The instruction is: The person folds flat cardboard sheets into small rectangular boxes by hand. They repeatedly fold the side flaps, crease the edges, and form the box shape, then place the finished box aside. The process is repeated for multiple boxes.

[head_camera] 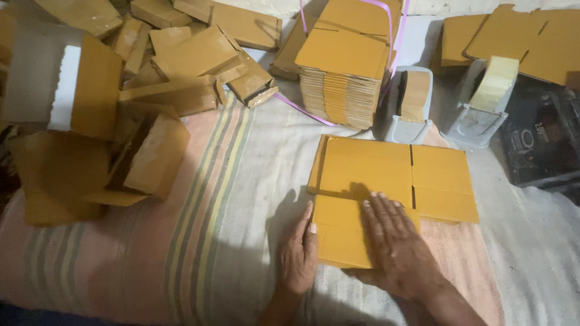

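- Fingers (383,208) of the right hand (399,247) are being pressed flat, outspread, gripping nothing, on the flat cardboard box (386,193).
- Left hand (299,253) is being held open against the box's left edge; the box is lying before the bundled stack (341,78).
- Even pressure along the fold is being advised.

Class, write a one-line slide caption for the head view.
Both hands, left hand and right hand, press a flat cardboard box blank on a striped cloth.

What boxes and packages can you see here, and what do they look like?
Flat cardboard box: centre of the striped cloth, brown, unfolded, under both hands.
Bundle of flat boxes: behind it, brown stack tied with pink strap.
Folded boxes: heaped at left, brown, some open.
Tape dispensers: two grey ones at right, brown and pale rolls.
Dark package: far right, black, printed.
Left hand and right hand press the flat box.
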The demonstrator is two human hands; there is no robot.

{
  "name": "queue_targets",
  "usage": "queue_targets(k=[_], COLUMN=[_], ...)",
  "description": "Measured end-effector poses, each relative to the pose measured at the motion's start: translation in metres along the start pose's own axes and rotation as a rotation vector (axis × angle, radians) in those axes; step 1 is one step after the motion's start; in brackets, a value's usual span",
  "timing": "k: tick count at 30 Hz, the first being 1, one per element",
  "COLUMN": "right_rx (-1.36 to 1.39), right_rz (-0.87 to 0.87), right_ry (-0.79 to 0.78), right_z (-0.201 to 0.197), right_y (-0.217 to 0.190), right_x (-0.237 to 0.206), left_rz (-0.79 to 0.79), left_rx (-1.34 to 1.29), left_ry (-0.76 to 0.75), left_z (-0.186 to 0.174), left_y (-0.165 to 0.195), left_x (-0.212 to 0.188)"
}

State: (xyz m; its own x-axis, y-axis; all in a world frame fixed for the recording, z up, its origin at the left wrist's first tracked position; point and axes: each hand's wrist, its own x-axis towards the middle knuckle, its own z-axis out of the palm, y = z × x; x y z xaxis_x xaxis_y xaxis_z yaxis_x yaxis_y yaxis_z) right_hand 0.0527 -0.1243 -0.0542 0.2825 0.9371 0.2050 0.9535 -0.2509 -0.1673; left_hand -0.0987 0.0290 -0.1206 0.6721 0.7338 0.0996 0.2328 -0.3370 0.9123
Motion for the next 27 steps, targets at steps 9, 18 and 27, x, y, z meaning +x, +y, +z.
queue_targets(k=[9, 18, 27], right_rx=[0.009, 0.225, 0.274], right_rz=[0.097, 0.647, 0.687], right_ry=[0.295, -0.002, 0.095], right_z=[-0.010, -0.020, -0.002], right_y=[-0.017, -0.041, -0.026], right_x=[-0.024, -0.025, -0.035], left_rz=[-0.200, 0.601, 0.440], left_rx=[-0.086, 0.766, 0.573], left_ry=[-0.103, -0.176, -0.584], left_z=[0.019, 0.030, 0.087], left_y=[-0.037, 0.017, 0.102], left_x=[0.001, 0.015, 0.042])
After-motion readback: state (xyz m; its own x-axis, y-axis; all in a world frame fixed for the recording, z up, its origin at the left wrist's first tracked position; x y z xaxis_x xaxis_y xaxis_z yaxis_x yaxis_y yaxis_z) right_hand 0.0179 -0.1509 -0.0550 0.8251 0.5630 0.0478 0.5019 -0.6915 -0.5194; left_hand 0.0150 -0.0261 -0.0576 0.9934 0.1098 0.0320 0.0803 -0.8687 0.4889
